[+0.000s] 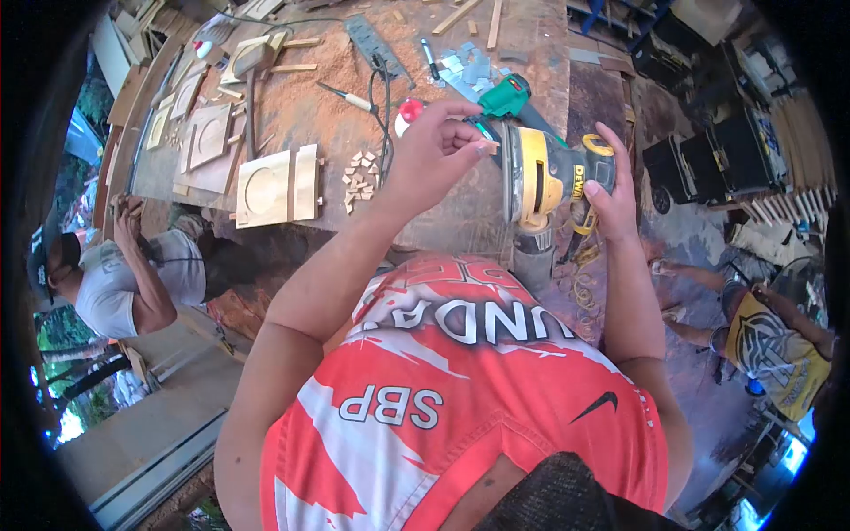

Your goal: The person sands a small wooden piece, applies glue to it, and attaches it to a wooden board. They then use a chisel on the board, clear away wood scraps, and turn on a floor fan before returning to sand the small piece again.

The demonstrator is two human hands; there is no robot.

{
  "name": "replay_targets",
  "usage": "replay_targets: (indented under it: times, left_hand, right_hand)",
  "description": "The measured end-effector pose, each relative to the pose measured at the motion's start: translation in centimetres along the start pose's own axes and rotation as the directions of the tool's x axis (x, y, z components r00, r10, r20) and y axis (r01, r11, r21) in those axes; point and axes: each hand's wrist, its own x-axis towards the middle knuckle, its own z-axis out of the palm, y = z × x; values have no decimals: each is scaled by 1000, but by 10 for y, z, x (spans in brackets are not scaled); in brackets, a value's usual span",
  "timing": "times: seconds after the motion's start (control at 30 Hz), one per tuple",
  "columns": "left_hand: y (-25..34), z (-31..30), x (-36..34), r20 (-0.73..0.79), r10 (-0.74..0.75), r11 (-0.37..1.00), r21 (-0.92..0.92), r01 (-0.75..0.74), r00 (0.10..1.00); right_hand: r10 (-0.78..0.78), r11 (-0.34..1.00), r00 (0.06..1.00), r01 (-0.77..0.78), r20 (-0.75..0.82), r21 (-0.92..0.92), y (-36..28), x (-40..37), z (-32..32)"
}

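A person in a red and white jersey worked at a brown wooden tabletop strewn with orange sawdust. The right grip was clasped around the body of a yellow and black electric sander, which was held on its side above the near edge of the tabletop, its round pad facing left. The left grip was pinched, thumb against fingers, on a small tan wooden piece right beside that pad; whether the two touched could not be told. Behind the sander lay a green and black power tool, with thin grey flat pieces scattered beyond it. Left of the left forearm sat a loose cluster of little wooden blocks, and farther left a pale wooden panel with a round recess. Another person in a white shirt stood at far left.
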Motion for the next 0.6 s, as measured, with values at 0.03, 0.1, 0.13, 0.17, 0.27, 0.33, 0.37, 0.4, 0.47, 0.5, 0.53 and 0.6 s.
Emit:
replay_targets:
  times: [0.03,0.1,0.13,0.17,0.27,0.33,0.37,0.4,0.47,0.5,0.53,0.6]
  left_hand:
    - [0,0,0,18,-6,1000,22,5,1000]
    - [-1,-1,-2,6,-11,1000,3,11,1000]
    - [-2,-2,-2,13,-20,1000,-11,20,1000]
    - [-4,-2,-3,2,-20,1000,-17,20,1000]
    - [-8,-5,-5,7,-28,999,-34,28,1000]
    - [-8,-5,-6,17,-26,999,-36,26,1000]
    - [-8,-6,-7,26,-23,999,-39,24,999]
    - [-7,-6,-8,18,-23,999,-42,24,1000]
    - [-9,-6,-7,16,13,999,32,-13,1000]
    - [-14,-9,-7,30,58,993,104,-61,998]
    - [-22,-8,-11,11,66,997,-36,-66,998]
    - [3,6,-17,-83,-59,997,35,62,995]
  right_hand:
    - [38,999,999,-38,0,34,1,-1,1]
    - [72,995,997,-73,17,65,-1,0,4]
    - [82,994,997,-83,9,72,-3,0,6]
    - [93,993,996,-92,-1,79,-5,0,8]
    - [86,995,996,-86,-2,59,-9,0,11]
    - [102,993,995,-103,15,58,-13,1,12]
    - [119,991,993,-120,22,58,-16,0,13]
    - [118,992,993,-118,5,51,-15,0,13]
    - [16,1000,999,-15,-28,27,-8,-1,11]
    - [96,993,995,-94,-19,74,-8,-4,11]
    - [63,990,998,-63,0,-124,-16,-4,4]
    - [127,987,992,-128,-21,-102,-24,-9,8]
